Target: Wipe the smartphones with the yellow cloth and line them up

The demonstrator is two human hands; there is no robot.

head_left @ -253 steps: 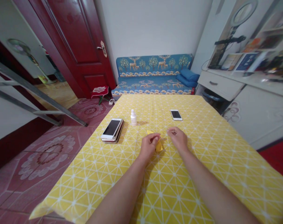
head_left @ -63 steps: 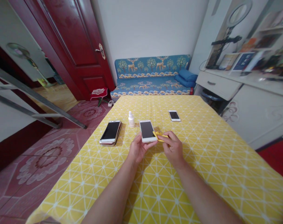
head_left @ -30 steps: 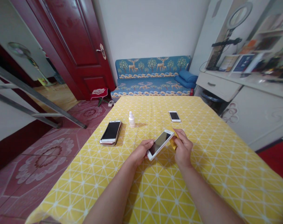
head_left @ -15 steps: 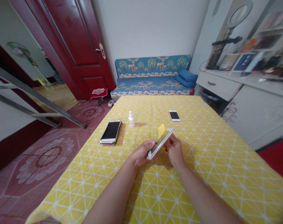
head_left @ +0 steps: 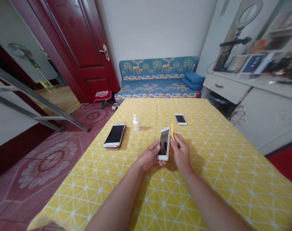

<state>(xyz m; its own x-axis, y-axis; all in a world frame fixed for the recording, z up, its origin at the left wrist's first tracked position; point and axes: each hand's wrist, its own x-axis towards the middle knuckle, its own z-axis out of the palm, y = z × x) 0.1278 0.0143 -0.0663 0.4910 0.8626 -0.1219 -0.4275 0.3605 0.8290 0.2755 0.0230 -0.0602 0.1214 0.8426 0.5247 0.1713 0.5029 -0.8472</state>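
Observation:
My left hand (head_left: 150, 156) grips a white smartphone (head_left: 164, 143) by its left side, thumb at the edge of the dark screen and fingers beneath. The phone is tilted, its screen turned towards me and to the left. At its right edge, my right hand (head_left: 181, 149) is closed on a yellow cloth (head_left: 172, 132), which sticks up beside the phone's upper corner. Part of the cloth is hidden behind the phone and the fingers. Left of the hands a small white bottle (head_left: 136, 123) stands upright.
On the yellow patterned tablecloth (head_left: 93, 192), a larger phone (head_left: 115, 136) lies on the left over another flat item. A smaller white phone (head_left: 180, 119) lies beyond my right hand. Behind the table are a blue sofa (head_left: 150, 85) and, to the right, a white cabinet (head_left: 263, 118).
The held phone has turned more upright, its screen now facing me more. My right hand and the yellow cloth have moved from behind the phone to its right edge.

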